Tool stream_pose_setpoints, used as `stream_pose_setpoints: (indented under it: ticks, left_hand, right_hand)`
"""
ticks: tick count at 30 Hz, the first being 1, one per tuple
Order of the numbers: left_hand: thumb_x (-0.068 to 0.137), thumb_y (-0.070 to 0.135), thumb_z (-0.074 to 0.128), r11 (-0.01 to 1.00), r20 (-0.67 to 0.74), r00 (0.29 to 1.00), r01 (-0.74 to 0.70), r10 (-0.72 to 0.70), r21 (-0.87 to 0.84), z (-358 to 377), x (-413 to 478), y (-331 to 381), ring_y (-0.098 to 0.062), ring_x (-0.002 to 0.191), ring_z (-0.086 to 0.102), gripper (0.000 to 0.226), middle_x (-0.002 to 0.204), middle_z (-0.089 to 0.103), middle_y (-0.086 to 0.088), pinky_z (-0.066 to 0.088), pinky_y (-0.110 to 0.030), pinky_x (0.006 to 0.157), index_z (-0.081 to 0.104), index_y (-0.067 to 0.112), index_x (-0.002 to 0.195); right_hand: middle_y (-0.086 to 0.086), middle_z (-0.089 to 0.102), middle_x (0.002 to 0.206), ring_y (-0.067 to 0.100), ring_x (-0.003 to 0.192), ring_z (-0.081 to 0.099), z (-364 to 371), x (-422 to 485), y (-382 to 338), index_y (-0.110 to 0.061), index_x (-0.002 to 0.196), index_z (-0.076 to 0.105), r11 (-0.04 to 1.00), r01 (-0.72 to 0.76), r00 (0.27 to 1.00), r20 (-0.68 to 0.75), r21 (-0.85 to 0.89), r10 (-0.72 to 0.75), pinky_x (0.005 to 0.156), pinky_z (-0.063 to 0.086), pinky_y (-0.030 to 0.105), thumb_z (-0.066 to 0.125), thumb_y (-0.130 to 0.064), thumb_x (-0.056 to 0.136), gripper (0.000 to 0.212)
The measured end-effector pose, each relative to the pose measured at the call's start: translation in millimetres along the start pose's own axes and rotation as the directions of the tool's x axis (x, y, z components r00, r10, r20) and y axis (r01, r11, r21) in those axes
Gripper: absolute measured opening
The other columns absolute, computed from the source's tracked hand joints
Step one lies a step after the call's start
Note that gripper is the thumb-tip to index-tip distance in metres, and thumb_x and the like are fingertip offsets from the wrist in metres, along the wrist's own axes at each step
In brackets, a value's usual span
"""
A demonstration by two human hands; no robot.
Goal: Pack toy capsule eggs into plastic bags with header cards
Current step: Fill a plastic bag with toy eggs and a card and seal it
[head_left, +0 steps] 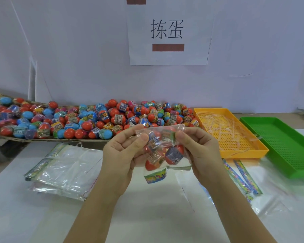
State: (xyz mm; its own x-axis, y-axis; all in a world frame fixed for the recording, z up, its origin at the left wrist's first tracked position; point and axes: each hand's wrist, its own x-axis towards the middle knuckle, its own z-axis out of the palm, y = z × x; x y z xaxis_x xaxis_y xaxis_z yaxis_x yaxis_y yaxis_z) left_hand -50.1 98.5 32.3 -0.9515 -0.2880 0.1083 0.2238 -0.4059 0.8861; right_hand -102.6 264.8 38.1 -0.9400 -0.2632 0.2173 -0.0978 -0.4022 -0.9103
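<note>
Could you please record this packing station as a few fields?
held item: plastic bag with several capsule eggs inside, header card hanging at its lower end
left hand: pinches the bag's left side
right hand: pinches the bag's right side
egg supply: loose egg pile on cardboard behind
left of hands: stack of empty bags
trays: orange tray with thin strips, green tray beside it

"Could you count the eggs (174,154) in the bag (175,128)?"
"No. They overlapped, and the left hand (123,155) and right hand (198,151) covered its sides."
"The header card (155,176) print?"
"Too blurred to read."
"The green tray (279,146)?"
"Cut off by the right edge, and the egg pile (95,120) ran past the left."
</note>
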Motion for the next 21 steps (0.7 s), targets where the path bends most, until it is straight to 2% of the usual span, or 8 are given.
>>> stream_pose_setpoints:
  ticks: [2, 5, 8, 13, 15, 17, 18, 21]
  left_hand:
    - [0.050, 0.027, 0.079, 1.000, -0.027, 0.999, 0.030, -0.030, 0.006, -1.7, 1.7, -0.9, -0.021, 0.072, 0.074, 0.045, 0.088, 0.077, -0.011, 0.059, -0.029, 0.055, 0.072, 0.009, 0.091]
    - [0.056, 0.019, 0.075, 0.998, -0.036, 0.998, 0.051, -0.050, 0.026, -2.8, 2.6, -2.1, -0.015, 0.063, 0.073, 0.010, 0.074, 0.076, -0.007, 0.057, -0.023, 0.051, 0.077, 0.015, 0.066]
    - [0.057, 0.017, 0.075, 1.000, -0.018, 1.000, 0.021, -0.021, 0.012, -4.4, 2.9, -1.8, -0.014, 0.064, 0.073, 0.003, 0.072, 0.075, -0.006, 0.056, -0.021, 0.052, 0.076, 0.017, 0.060]
    - [0.028, 0.033, 0.099, 0.996, 0.040, 0.998, 0.054, -0.052, -0.064, -6.5, 4.2, -0.3, -0.017, 0.068, 0.073, 0.045, 0.077, 0.075, -0.009, 0.057, -0.022, 0.055, 0.074, 0.015, 0.060]
    - [0.038, 0.031, 0.096, 0.992, 0.075, 0.994, 0.084, -0.077, -0.092, -6.0, 4.4, -1.4, -0.016, 0.069, 0.073, 0.037, 0.079, 0.075, -0.009, 0.057, -0.022, 0.056, 0.075, 0.015, 0.064]
    - [0.060, 0.028, 0.080, 0.990, 0.097, 0.990, 0.112, -0.104, -0.084, -2.7, 2.9, -0.4, -0.016, 0.072, 0.073, 0.017, 0.085, 0.076, -0.008, 0.059, -0.025, 0.060, 0.078, 0.016, 0.073]
    - [0.065, 0.026, 0.073, 0.991, 0.093, 0.990, 0.111, -0.104, -0.075, -2.3, 2.8, -1.0, -0.016, 0.072, 0.073, 0.015, 0.085, 0.076, -0.007, 0.059, -0.025, 0.060, 0.079, 0.017, 0.075]
    - [0.064, 0.025, 0.070, 0.999, -0.004, 0.999, 0.032, -0.032, -0.044, -0.1, 0.9, 0.3, -0.012, 0.065, 0.072, 0.013, 0.077, 0.076, -0.003, 0.058, -0.023, 0.057, 0.080, 0.019, 0.070]
  right_hand:
    - [0.002, 0.073, 0.071, 0.014, 0.062, 0.070, 0.6, 0.1, 0.0, -0.022, 0.070, 0.076, 1.000, 0.010, 1.000, -0.011, 0.005, -0.010, 0.053, 0.055, 0.024, 0.081, -0.032, 0.052, 0.021]
    - [0.002, 0.073, 0.071, 0.013, 0.063, 0.069, -0.9, 1.1, -1.2, -0.020, 0.070, 0.077, 1.000, -0.008, 1.000, -0.016, 0.022, 0.009, 0.055, 0.055, 0.022, 0.083, -0.035, 0.050, 0.025]
    - [0.003, 0.074, 0.076, 0.013, 0.067, 0.070, -2.5, 2.0, -2.8, -0.019, 0.072, 0.078, 0.999, -0.045, 0.999, 0.016, 0.015, 0.045, 0.057, 0.056, 0.023, 0.090, -0.046, 0.043, 0.042]
    - [0.000, 0.074, 0.073, 0.011, 0.065, 0.069, -1.1, 0.7, -4.9, -0.020, 0.068, 0.077, 0.992, -0.115, 0.992, 0.051, 0.047, 0.112, 0.053, 0.054, 0.023, 0.077, -0.036, 0.054, 0.021]
    - [0.001, 0.073, 0.072, 0.012, 0.063, 0.069, -0.2, 0.4, -3.6, -0.019, 0.067, 0.076, 0.990, -0.131, 0.991, 0.033, 0.049, 0.129, 0.053, 0.054, 0.024, 0.075, -0.035, 0.054, 0.020]
    - [0.001, 0.072, 0.070, 0.012, 0.062, 0.068, 0.3, 0.3, -3.2, -0.019, 0.067, 0.076, 0.991, -0.130, 0.991, 0.014, 0.041, 0.130, 0.053, 0.054, 0.024, 0.076, -0.034, 0.054, 0.020]
    - [0.002, 0.072, 0.071, 0.013, 0.062, 0.068, 0.3, 0.4, -3.0, -0.019, 0.067, 0.076, 0.991, -0.130, 0.991, 0.007, 0.030, 0.130, 0.054, 0.055, 0.024, 0.076, -0.035, 0.055, 0.020]
    - [0.002, 0.073, 0.074, 0.013, 0.064, 0.068, 0.3, 0.1, -4.3, -0.020, 0.070, 0.077, 0.992, -0.129, 0.992, -0.007, 0.002, 0.129, 0.056, 0.056, 0.025, 0.074, -0.036, 0.056, 0.022]
